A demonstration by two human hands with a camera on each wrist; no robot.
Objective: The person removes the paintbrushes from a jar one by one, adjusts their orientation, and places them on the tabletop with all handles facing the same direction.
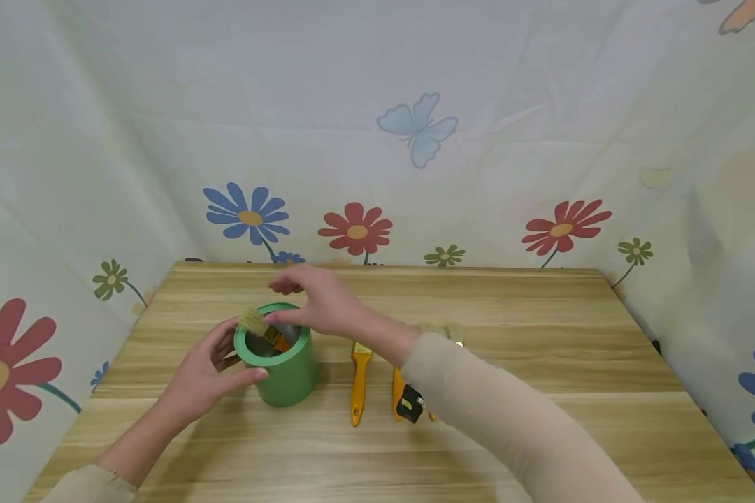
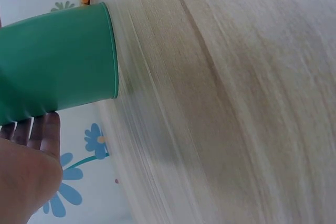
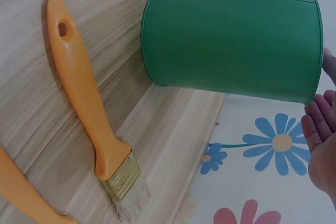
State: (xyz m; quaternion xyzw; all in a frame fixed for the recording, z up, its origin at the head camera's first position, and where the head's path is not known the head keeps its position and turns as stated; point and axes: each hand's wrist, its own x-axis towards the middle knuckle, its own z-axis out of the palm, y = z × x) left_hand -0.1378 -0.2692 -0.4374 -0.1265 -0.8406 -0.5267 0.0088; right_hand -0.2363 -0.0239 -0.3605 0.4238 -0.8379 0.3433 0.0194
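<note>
A green can (image 1: 287, 381) stands upright on the wooden table, left of the middle. My left hand (image 1: 204, 374) holds it from the left, thumb at the front of the rim and fingers around the far side. Inside the can leans a paintbrush (image 1: 267, 331), bristles up at the left rim and orange handle down inside. Over the can's back right rim is my right hand (image 1: 324, 300), fingers loosely bent and spread from the thumb. Its thumb is close to the brush; whether they touch I cannot tell. In the right wrist view its fingers (image 3: 319, 116) are beside the rim.
Right of the can lies a paintbrush with an orange handle (image 1: 357, 391). More brushes (image 1: 398, 391) lie further right, partly hidden under my right sleeve (image 1: 497, 405). Flowered white cloth (image 1: 478, 188) stands behind the wooden table (image 1: 560, 335) and along both sides.
</note>
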